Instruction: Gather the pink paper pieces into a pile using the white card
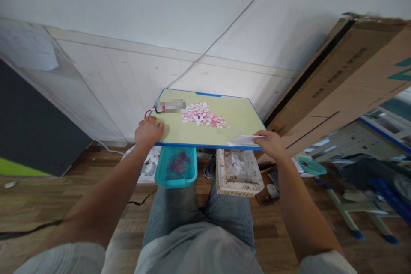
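The small yellow-green table (237, 105) with a blue rim stands before me. On its middle lies a loose heap of small pink and white flakes (204, 115). My left hand (149, 131) rests on the table's left front corner, fingers loosely bent and apart, with nothing visible in it. Near the front right corner, my right hand (269, 142) is closed on the end of a thin white card (246, 140). The card stands on its long edge along the table's front. A few white flakes (231, 144) lie at its left end.
Below the front edge sit a teal basin (159, 175) with dark reddish bits and a speckled foam box (221, 184) with white scraps. A blurred device (170, 105) with a red cord lies at the back left. Large cardboard (340, 77) leans at the right.
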A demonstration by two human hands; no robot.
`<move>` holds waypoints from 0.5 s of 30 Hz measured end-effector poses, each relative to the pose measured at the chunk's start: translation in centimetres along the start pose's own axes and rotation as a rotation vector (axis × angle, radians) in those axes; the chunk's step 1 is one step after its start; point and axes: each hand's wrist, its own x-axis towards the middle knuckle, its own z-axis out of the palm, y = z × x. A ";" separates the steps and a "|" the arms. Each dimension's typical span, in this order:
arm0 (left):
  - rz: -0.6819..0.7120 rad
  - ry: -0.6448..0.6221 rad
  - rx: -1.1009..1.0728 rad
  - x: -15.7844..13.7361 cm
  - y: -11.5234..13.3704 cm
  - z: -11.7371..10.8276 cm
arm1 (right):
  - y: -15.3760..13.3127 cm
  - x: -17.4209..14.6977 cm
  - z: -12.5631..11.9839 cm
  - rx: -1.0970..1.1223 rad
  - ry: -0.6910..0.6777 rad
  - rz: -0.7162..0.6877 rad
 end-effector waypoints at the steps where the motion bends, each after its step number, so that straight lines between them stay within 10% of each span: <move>1: -0.001 0.003 0.000 0.0 0.0 0.0 | -0.1 -0.1 0.2 0.001 -0.007 -0.008; 15: -0.005 -0.003 -0.016 0.0 0.0 0.0 | -1.9 -0.3 1.1 -0.117 0.129 -0.026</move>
